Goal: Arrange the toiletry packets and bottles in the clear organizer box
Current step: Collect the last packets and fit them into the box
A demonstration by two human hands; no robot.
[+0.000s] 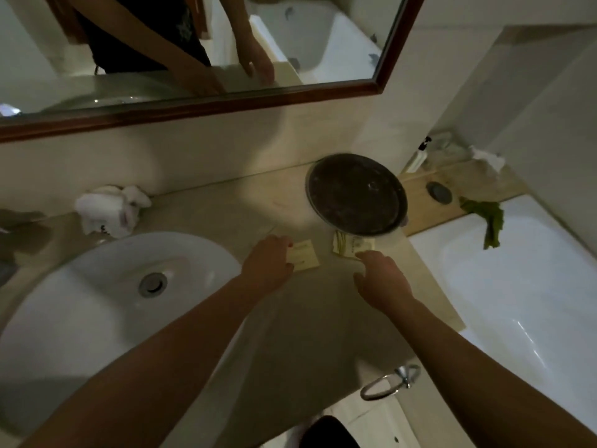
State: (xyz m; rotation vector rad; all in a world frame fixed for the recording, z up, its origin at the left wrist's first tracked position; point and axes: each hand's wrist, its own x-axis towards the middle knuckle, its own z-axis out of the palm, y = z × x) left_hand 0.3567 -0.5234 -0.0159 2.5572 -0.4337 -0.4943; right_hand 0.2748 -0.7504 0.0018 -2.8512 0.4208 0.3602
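Observation:
Two groups of pale cream toiletry packets lie on the beige counter [226,208]. My left hand [268,265] rests with its fingers on the left edge of one flat packet [305,258]. My right hand [382,282] lies palm down, its fingertips touching a small pile of packets [350,247] that sits against the front of a dark round tray [355,194]. Whether either hand grips its packet is unclear. A white pump bottle [418,156] stands far right by the wall. No clear organizer box shows in the dim view.
A white oval basin [97,286] fills the left. A folded white towel [109,210] lies behind it. A bathtub [517,286] sits right, with a green cloth [487,221] on its rim and crumpled tissue [484,158] behind. A mirror [193,43] hangs above; a towel ring [387,383] is below.

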